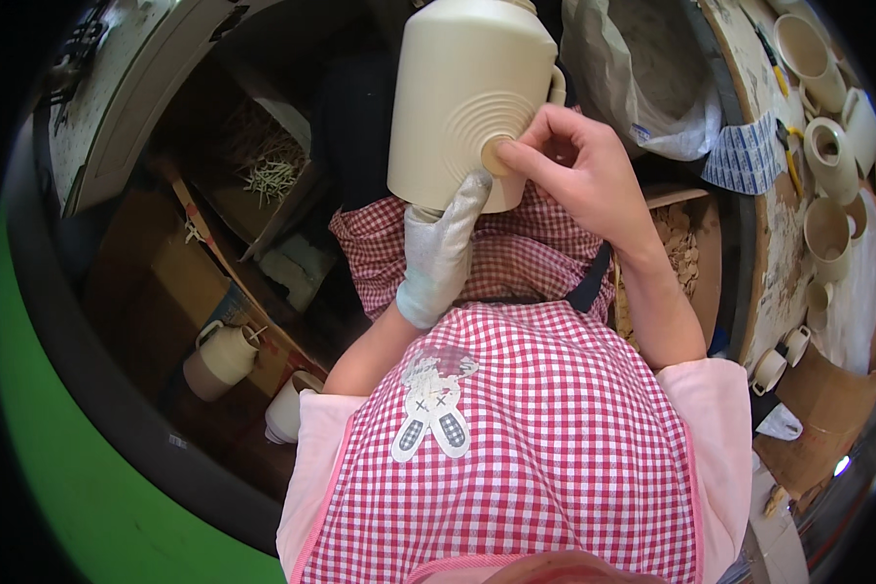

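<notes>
A cream plastic jug [462, 78] with a side handle is held tilted above my lap, its ridged concentric rings facing me. My left hand [440, 243], in a pale glove with a grey-stained thumb, grips the jug's lower end. The thumb lies on the front near the rings; the other fingers are hidden beneath. My bare right hand [582, 167] is closed in a pinch. Its thumb and forefinger hold a small round tan disc [492, 162] against the middle of the rings. I cannot tell whether the disc is stuck down.
A box of loose tan discs [684, 243] is by my right forearm. The worn bench [764, 258] on the right carries several cream jug parts [827, 146] and a blue-white printed sheet [743, 156]. A plastic bag [642, 78] hangs beyond. Another jug [222, 362] sits low at left.
</notes>
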`<action>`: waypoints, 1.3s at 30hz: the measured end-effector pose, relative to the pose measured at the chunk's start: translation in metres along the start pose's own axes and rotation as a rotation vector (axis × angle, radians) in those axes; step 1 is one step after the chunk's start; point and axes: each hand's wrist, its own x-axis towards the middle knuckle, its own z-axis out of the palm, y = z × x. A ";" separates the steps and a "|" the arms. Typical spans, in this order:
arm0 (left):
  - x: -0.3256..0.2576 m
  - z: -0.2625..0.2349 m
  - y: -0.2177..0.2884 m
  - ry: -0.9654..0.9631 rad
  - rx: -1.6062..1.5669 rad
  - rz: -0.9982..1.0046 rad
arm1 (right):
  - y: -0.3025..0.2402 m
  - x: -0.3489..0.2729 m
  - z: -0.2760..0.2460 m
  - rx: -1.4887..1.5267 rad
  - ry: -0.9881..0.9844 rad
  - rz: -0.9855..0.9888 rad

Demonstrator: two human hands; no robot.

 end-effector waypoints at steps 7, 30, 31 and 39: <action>0.006 0.010 0.005 0.062 0.280 0.377 | -0.004 0.002 0.000 -0.232 0.022 -0.052; 0.037 -0.035 -0.001 -0.358 0.914 0.858 | 0.021 0.029 0.016 -0.108 0.435 -0.337; 0.039 -0.032 -0.002 -0.314 0.745 0.667 | 0.019 0.026 0.001 -0.097 0.360 -0.334; 0.019 0.004 0.024 -0.017 0.039 0.093 | 0.086 0.074 -0.341 -1.066 0.951 -0.287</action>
